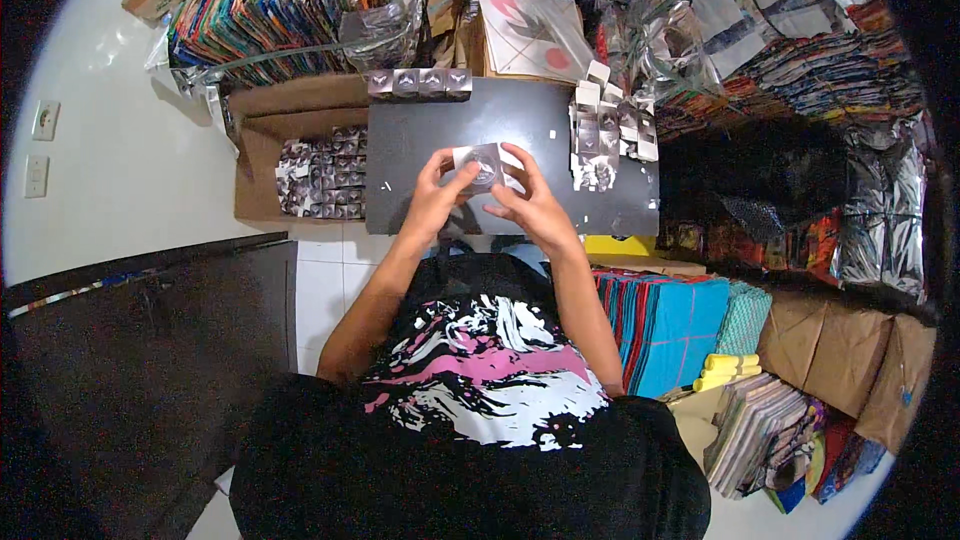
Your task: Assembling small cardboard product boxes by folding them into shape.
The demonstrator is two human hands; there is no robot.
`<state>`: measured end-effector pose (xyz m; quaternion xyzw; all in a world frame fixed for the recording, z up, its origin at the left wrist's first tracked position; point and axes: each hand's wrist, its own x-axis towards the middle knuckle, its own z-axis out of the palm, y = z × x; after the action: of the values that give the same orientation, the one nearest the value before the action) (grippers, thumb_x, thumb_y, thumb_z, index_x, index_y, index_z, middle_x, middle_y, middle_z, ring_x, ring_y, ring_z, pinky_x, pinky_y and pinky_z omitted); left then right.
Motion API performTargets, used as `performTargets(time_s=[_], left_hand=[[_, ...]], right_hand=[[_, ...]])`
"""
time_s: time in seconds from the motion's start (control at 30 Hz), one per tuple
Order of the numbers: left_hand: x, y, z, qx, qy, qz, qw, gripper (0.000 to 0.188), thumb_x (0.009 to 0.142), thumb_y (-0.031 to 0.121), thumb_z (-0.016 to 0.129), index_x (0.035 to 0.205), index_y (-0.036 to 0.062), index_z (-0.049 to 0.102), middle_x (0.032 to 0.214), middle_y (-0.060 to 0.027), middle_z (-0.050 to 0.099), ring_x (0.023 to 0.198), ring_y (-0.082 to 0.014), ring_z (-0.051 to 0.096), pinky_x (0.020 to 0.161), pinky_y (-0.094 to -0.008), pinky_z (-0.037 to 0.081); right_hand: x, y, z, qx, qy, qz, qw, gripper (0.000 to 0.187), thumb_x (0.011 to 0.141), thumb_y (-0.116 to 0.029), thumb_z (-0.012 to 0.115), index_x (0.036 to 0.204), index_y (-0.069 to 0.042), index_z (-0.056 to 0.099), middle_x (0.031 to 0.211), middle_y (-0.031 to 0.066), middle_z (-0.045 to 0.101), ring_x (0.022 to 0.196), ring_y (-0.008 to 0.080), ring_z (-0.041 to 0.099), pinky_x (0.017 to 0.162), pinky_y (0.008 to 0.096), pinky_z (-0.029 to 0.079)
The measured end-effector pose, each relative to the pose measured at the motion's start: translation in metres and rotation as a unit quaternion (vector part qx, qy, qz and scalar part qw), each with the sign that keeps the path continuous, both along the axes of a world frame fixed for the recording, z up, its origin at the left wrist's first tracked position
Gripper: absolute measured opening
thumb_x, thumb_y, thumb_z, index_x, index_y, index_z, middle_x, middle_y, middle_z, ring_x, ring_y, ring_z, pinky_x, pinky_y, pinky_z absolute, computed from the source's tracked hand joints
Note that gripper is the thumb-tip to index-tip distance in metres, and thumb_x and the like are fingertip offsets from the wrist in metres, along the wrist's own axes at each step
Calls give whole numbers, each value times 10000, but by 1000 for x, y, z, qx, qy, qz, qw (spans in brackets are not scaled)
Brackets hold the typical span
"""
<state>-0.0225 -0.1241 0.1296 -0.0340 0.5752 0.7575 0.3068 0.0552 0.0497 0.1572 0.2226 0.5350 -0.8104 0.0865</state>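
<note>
Between my two hands, above the dark table (420, 130), is a small printed cardboard box (484, 166) in grey and white. My left hand (437, 192) grips its left side, the thumb pressed on the printed face. Around its right side curl the fingers of my right hand (532, 202), its thumb near the lower edge. A pale flap shows by the right fingers; whether the box is folded closed I cannot tell. A row of similar small boxes (420, 83) stands at the table's back left edge. Unfolded, flat box blanks (598, 135) are piled at the table's right.
Left of the table, an open carton (255, 165) holds many small boxes (335, 175). Stacks of colourful packaged sheets (290, 10) rise behind. Wrapped bundles (780, 90) crowd the right side, with blue folded stacks (680, 325) lower down. A dark panel (160, 360) stands at lower left.
</note>
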Motion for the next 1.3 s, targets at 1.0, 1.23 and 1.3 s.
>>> performTargets(time_s=[1.0, 1.23, 1.3], left_hand=[[-13, 27, -52, -102, 9, -67, 992, 685, 927, 264, 814, 1422, 5, 417, 1200, -178, 708, 1021, -204, 712, 861, -333, 572], [-28, 49, -79, -278, 151, -157, 936, 922, 856, 363, 865, 1538, 16, 352, 1499, -208, 491, 1351, -307, 526, 1126, -444, 435], [-65, 49, -86, -413, 297, -192, 839, 1005, 785, 435, 887, 1563, 75, 363, 1540, -253, 416, 1434, -424, 399, 1194, -497, 357]], right_hand=[[-42, 50, -49, 92, 50, 108, 989, 772, 853, -112, 848, 1512, -119, 446, 1437, 96, 513, 1252, 217, 567, 1026, 385, 531], [-84, 107, -121, 407, 110, 121, 898, 733, 679, -133, 922, 1306, -53, 551, 1192, 159, 648, 1131, 309, 642, 1008, 400, 509], [-116, 138, -154, 425, 70, 114, 895, 727, 706, -113, 880, 1326, -16, 513, 1232, 215, 597, 1170, 408, 607, 1035, 444, 490]])
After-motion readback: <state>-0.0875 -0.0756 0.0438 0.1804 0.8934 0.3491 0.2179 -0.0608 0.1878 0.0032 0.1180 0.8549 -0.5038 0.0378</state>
